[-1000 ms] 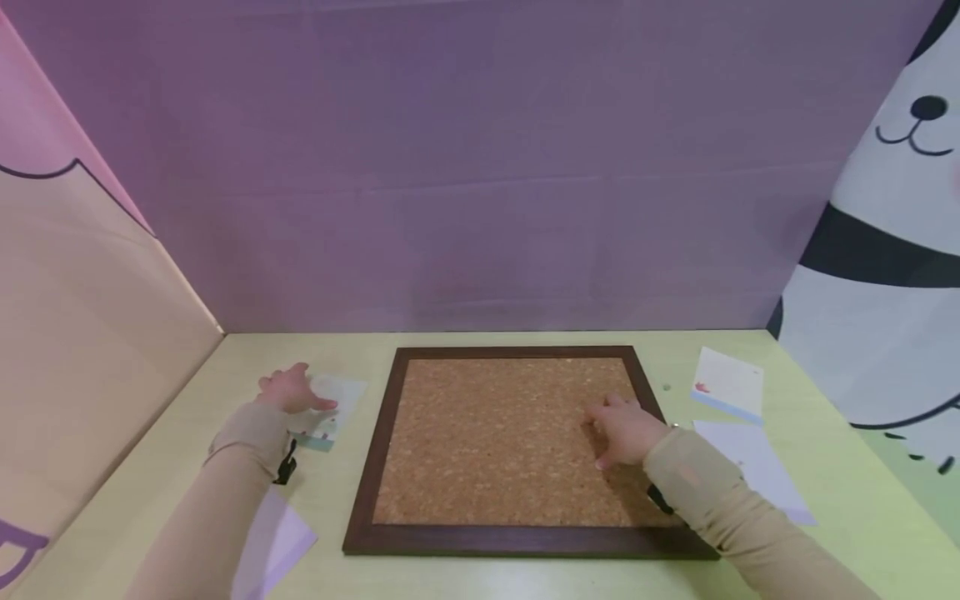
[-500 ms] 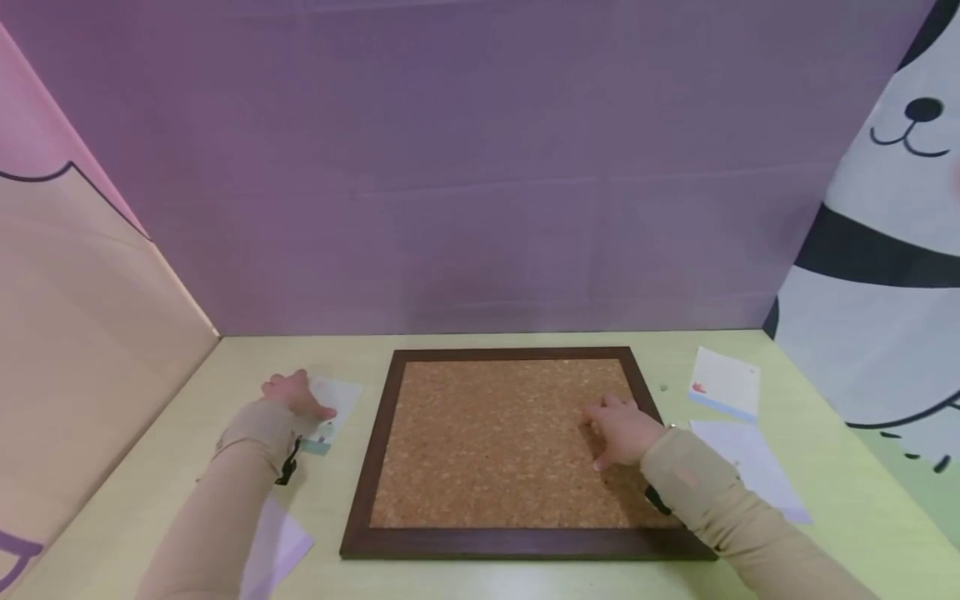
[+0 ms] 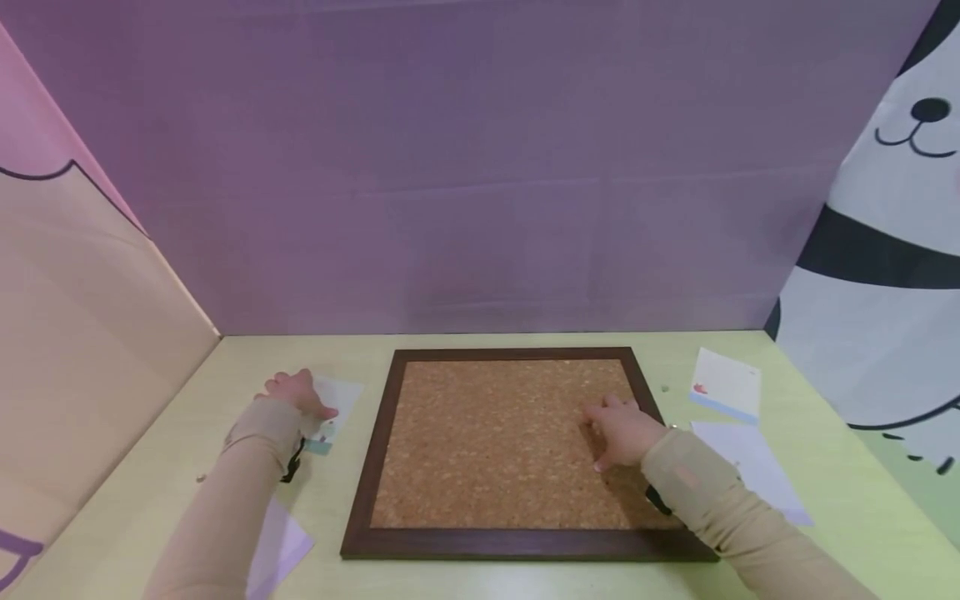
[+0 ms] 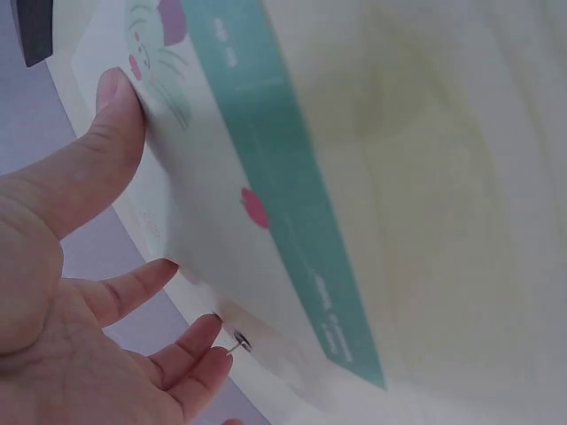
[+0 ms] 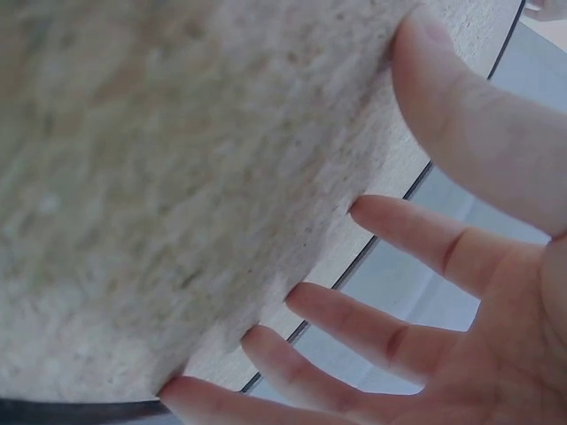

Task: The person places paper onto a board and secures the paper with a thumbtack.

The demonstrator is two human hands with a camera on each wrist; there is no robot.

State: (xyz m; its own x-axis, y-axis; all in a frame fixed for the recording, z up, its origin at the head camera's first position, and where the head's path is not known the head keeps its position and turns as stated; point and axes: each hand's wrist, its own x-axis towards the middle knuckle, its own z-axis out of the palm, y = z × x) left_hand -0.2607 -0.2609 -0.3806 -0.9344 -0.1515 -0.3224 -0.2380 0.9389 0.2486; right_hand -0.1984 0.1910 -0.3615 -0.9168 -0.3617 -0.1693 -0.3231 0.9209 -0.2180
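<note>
My left hand [image 3: 295, 393] is over a pale note sheet [image 3: 337, 400] on the left of the table, its fingers spread. In the left wrist view, the sheet shows a teal band [image 4: 275, 177] and a pink print, and the thumb [image 4: 111, 133] touches it. A thumbtack [image 4: 242, 342] lies by the outer fingertips; whether they touch it I cannot tell. My right hand [image 3: 624, 429] rests its spread fingertips on the cork board [image 3: 487, 442], with nothing in its grasp. In the right wrist view, the fingertips [image 5: 310, 297] meet the cork surface [image 5: 177, 195].
A dark wooden frame [image 3: 510, 543] borders the board. Two paper sheets lie right of it, a white one [image 3: 726, 383] and a lilac one [image 3: 750, 462]. Another lilac sheet [image 3: 281, 546] is partly under the left forearm. Small objects lie near the left sleeve [image 3: 200, 478] and right of the frame.
My left hand has shifted slightly right and nearer to me over the sheet. A small object left of that forearm has come into view. The right hand stays on the cork.
</note>
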